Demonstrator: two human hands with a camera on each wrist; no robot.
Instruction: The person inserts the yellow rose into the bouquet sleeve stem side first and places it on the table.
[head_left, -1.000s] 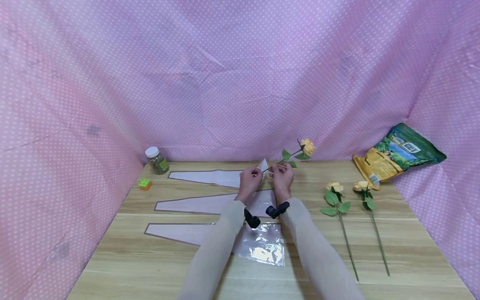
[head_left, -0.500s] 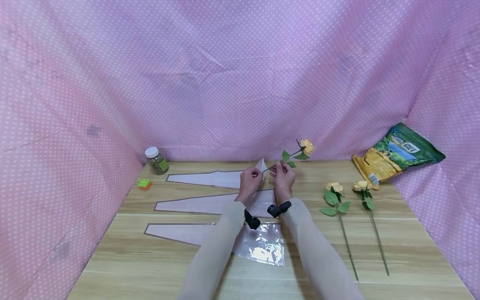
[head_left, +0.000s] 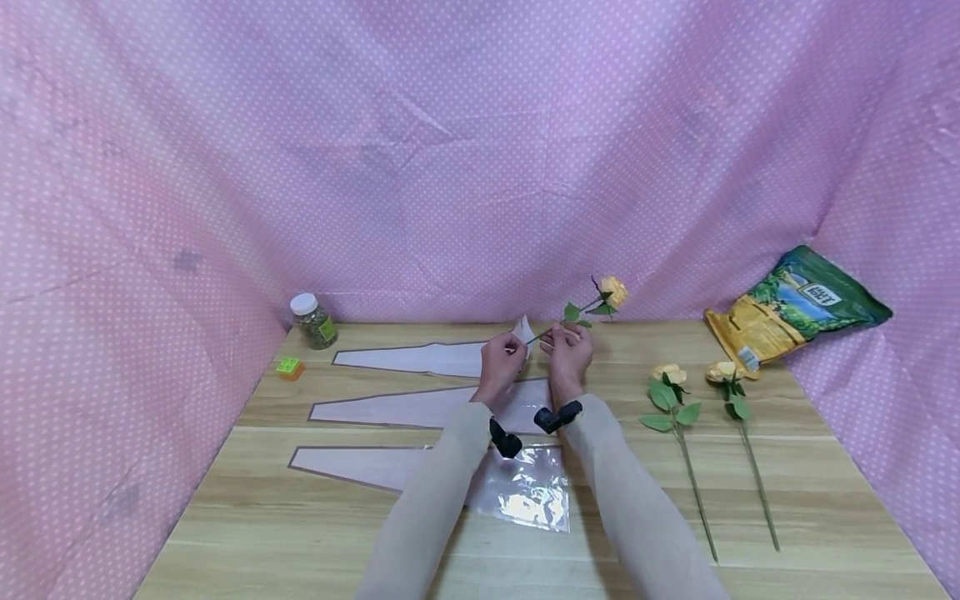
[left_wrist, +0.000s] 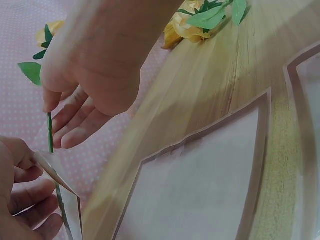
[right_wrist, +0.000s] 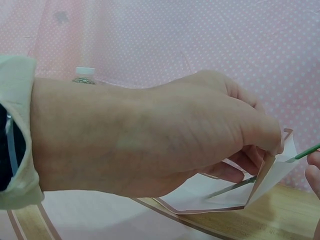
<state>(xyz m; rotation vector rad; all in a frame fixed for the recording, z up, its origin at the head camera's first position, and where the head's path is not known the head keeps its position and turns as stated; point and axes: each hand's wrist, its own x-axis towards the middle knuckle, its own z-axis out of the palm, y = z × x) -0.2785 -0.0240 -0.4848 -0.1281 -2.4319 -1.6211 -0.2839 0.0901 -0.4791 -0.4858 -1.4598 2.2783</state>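
Note:
A yellow artificial rose with green leaves slants up to the right. My right hand pinches its green stem below the leaves. Just left of it, my left hand pinches the open end of a tapered clear-and-white flower sleeve, whose border is brown. In the right wrist view, the lower stem runs inside the sleeve, past the raised flap by the left fingertips. My left hand covers part of the sleeve in the head view.
Two more flower sleeves lie nearer on the wooden table, under the forearms. To the right lie two yellow roses and a green-yellow bag. A white-capped jar and a small green-orange block stand left.
Over the last second, the rose has shifted slightly left along with my right hand. The sleeve has slid a little left at its narrow end, while both hands keep their pinch.

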